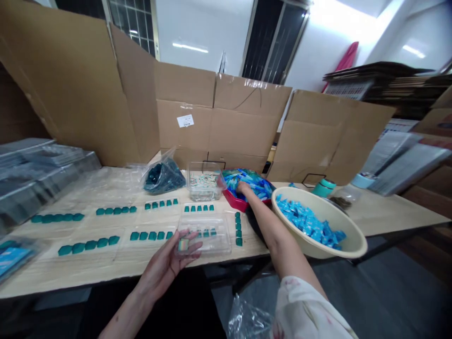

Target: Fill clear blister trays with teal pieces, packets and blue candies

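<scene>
My left hand grips the left end of a clear plastic box, held over the table's front edge. A small piece with pale coloured stripes shows at that end, by my fingers; whether it lies inside the box I cannot tell. Through the clear plastic, a few teal pieces are visible. My right hand reaches into a red tray heaped with long blue packets. Its fingers are hidden among the packets.
Rows of teal pieces lie on the wooden table. Behind them stand a bag of dark blue pieces and a clear tub. A cream basin of blue packets sits at the right. Cardboard panels line the back.
</scene>
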`<state>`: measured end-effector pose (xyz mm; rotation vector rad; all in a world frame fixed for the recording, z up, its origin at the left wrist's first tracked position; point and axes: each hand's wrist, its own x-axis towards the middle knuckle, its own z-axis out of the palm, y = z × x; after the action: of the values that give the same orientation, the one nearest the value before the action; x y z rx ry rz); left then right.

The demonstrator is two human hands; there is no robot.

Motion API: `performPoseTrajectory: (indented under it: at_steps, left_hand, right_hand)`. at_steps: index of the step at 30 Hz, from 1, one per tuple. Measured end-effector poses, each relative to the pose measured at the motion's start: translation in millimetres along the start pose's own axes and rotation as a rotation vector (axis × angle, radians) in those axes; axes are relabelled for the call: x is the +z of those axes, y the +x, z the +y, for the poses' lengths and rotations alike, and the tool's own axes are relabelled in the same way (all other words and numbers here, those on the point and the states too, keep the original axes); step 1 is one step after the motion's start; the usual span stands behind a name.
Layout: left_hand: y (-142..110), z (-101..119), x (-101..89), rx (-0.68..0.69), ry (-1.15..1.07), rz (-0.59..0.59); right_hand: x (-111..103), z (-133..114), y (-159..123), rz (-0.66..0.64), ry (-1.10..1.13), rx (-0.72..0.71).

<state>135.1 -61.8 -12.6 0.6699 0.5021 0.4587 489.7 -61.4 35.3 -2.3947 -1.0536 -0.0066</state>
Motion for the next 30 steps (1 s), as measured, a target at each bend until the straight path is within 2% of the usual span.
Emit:
performPoseTrajectory:
  at_steps: [3, 7, 9, 11, 13, 16, 21, 24, 26, 28, 30]
  left_hand:
    - [0.9, 0.9, -3.2, 0.001, -0.024, -0.012]
    - [4.2, 3.0, -12.9, 0.009, -0.048, -0.026]
    - [6.4, 3.3, -17.6, 0.009, -0.049, -0.033]
    - [8.0, 2.5, -19.8, 0.011, -0.045, -0.047]
    - [8.5, 0.9, -18.7, 0.012, -0.042, -0.069]
    - [6.8, -2.0, -13.2, -0.001, -0.038, -0.098]
    - [2.5, -4.3, -4.5, -0.037, -0.006, -0.089]
    - [1.0, -3.7, -0.2, -0.044, 0.035, -0.079]
    - [-0.4, -2.5, 2.3, -0.051, 0.064, -0.072]
    - [-2.2, -0.3, 3.3, -0.055, 0.105, -0.042]
    - [-3.7, 2.8, 2.2, -0.054, 0.155, 0.006]
  right_hand:
    - [-3.4, 7.9, 0.9, -0.049, 0.036, 0.068]
    - [-15.6, 14.2, -16.5, -0.003, 0.200, 0.044]
    - [-22.3, 9.5, -43.0, 0.021, 0.408, -0.061]
    - [-27.7, -1.2, -79.9, -0.044, 0.598, -0.219]
    - [-30.2, -15.8, -118.3, -0.138, 0.580, -0.371]
    - [-26.4, -36.2, -159.2, -0.150, 0.441, -0.573]
    - [-11.7, -49.4, -180.5, -0.032, 0.310, -0.718]
    - [-10.8, -48.9, -188.7, 0.002, 0.227, -0.740]
    - [-18.7, -43.9, -192.2, 0.044, 0.117, -0.708]
    - [-34.8, -29.7, -188.9, 0.121, -0.010, -0.598]
    - [-58.7, -3.0, -176.6, 0.201, -0.153, -0.396]
